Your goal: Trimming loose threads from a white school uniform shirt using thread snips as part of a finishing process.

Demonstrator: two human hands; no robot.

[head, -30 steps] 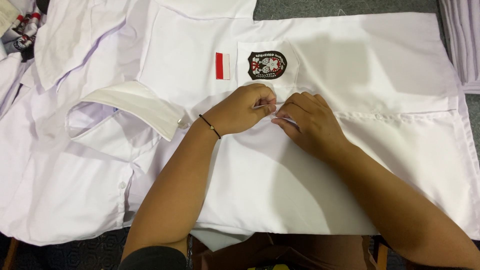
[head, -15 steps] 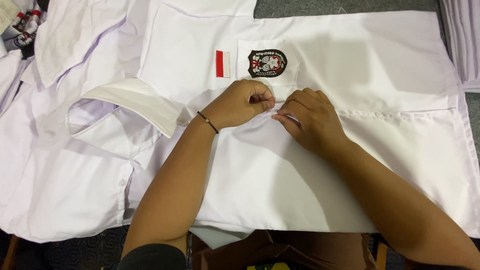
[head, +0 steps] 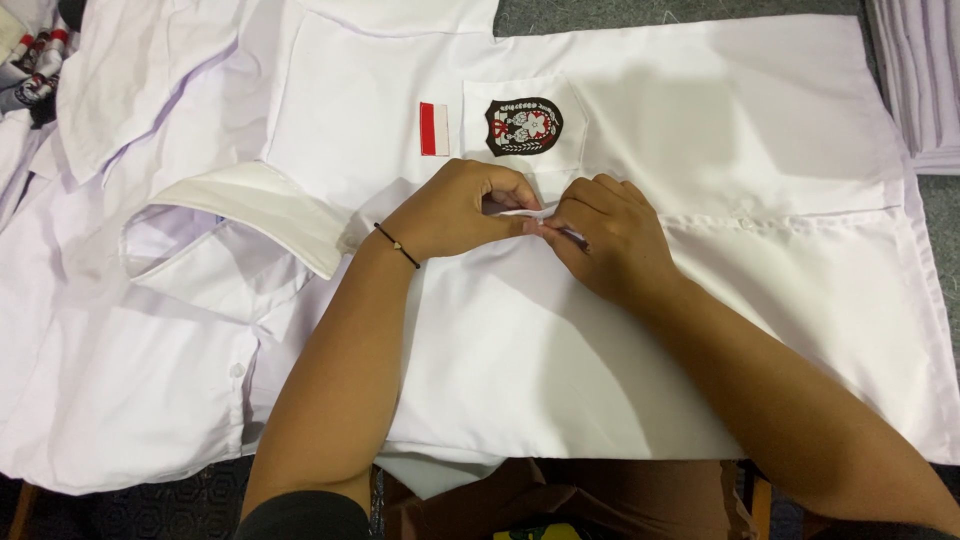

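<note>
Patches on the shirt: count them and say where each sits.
2. A red-and-white patch sits left of the pocket, and a dark crest patch sits on the pocket, above both hands. Others may be hidden under folds.

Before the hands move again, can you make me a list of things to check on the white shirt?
1. Left hand pinching the fabric edge: ok.
2. Right hand gripping a thin tool: ok, though what kind of tool: cannot tell.
3. White shirt lying flat around the hands: ok.
4. Pocket with the dark badge uncovered: ok.
5. Collar away from the fingers: ok.
6. Thread or stitch at the fingertips: cannot tell, hidden.
</note>
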